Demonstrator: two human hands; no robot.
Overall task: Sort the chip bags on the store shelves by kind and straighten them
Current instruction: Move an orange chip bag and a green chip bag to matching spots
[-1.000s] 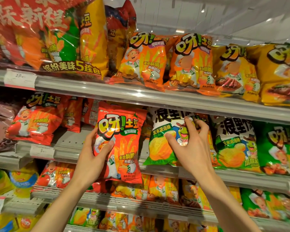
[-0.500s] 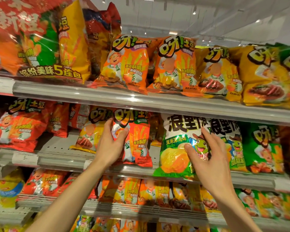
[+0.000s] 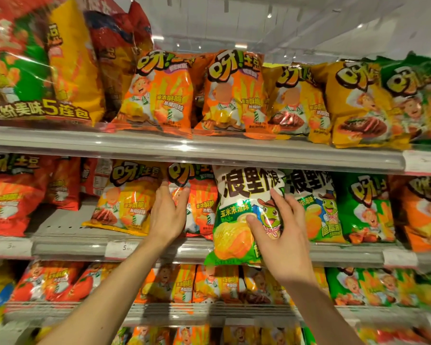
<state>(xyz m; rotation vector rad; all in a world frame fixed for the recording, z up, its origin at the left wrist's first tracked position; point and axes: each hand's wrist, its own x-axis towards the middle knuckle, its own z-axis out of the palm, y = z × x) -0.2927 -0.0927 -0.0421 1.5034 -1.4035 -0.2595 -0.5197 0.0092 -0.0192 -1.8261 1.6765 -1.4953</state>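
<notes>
My left hand (image 3: 168, 212) grips the left edge of a red-orange fries bag (image 3: 202, 195) that stands on the middle shelf (image 3: 67, 249), thumb on its front. My right hand (image 3: 281, 230) holds a white-and-green chip bag (image 3: 237, 212) by its front; this bag hangs over the shelf's front rail. A second white-and-green bag (image 3: 316, 207) stands right behind it to the right. A yellow fries bag (image 3: 127, 195) leans just left of my left hand.
The top shelf (image 3: 209, 150) carries orange, yellow and green bags plus a large multipack (image 3: 35, 70) at the left. Red bags (image 3: 13, 192) fill the middle shelf's left end, green and orange ones (image 3: 363, 207) its right end. A bare gap (image 3: 60, 222) lies between the red bags and the yellow bag. Lower shelves hold more bags.
My left hand has pushed the red-orange bag up and back onto the middle shelf, next to the yellow bag. My right hand has kept its hold on the white-and-green bag.
</notes>
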